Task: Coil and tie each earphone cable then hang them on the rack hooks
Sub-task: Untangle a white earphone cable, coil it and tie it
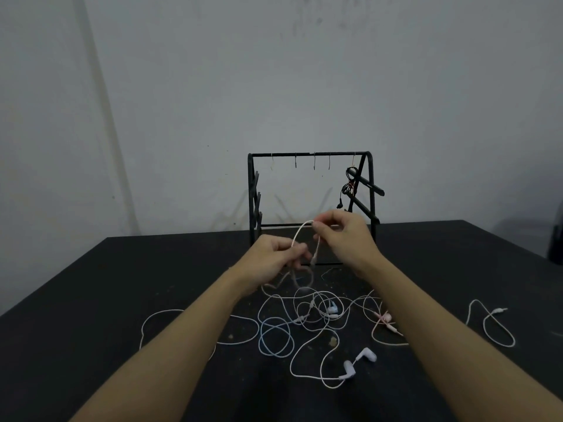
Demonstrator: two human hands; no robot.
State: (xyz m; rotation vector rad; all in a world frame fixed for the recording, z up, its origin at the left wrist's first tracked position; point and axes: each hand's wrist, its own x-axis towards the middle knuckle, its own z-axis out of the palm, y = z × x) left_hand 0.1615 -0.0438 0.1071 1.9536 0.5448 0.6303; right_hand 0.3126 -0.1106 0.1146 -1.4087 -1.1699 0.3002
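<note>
Hands: I see both raised above the desk in front of the rack, close together but not touching.
Left hand: fingers curled, pinching the pale cable low on its arc; more of that cable hangs below my grip in a loose loop down towards the desk.
Right hand: thumb and fingertips pinch the same cable at the top of the arc, a little higher and further back than my left.
Held cable: it curves up from my left hand to my right, then a second strand drops down between the two hands.
Rack: black wire frame standing at the desk's far edge, roughly at its middle, just behind my hands.
Hooks: several hang from the rack's top bar; those on the left and middle carry nothing.
Black earphones: coiled, hanging from the hook at the right end of the bar.
Loose cables: a tangle of white, pale blue and pink leads lies on the desk between my forearms, nearer the front edge than the rack.
White earbuds: a pair lies at the near side of the tangle.
White plug lead: lies apart, towards the desk's right edge.
Wall: plain grey behind the desk.
</note>
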